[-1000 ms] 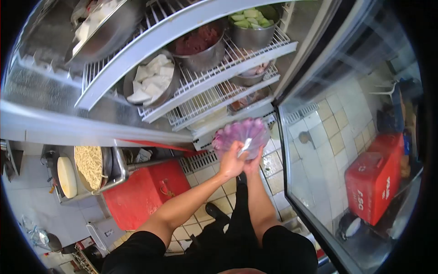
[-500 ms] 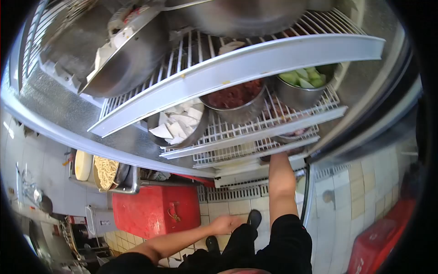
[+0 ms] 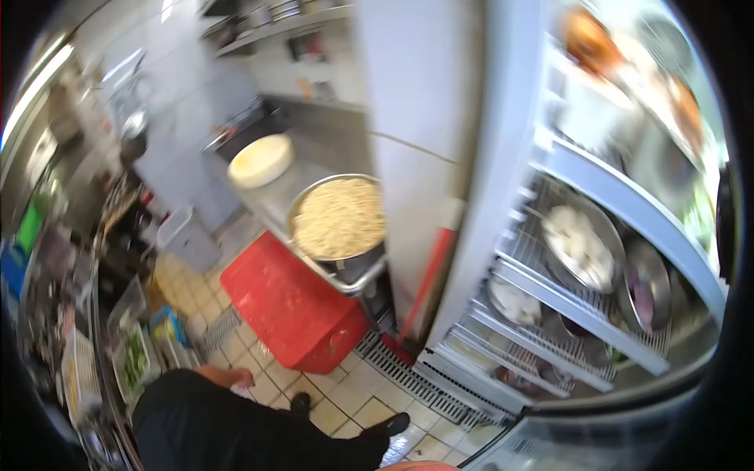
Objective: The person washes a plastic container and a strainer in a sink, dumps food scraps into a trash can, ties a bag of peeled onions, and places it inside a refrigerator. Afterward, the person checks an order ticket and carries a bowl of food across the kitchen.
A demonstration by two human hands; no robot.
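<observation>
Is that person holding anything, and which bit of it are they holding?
I can't see anything in the left hand, but it's too blurry to be sure. The right hand is out of the picture, so I can't tell.

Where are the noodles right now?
In the head view, the noodles fill a bowl on the metal counter, left of the open fridge, beside the yellow block.

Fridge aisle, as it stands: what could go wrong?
The glass fridge door is open, so the chilled food may warm up.
The red box juts over the floor near the shoes: likely trip hazard.
The noodles sit uncovered near the counter's end; a passing arm could knock or contaminate them.
</observation>
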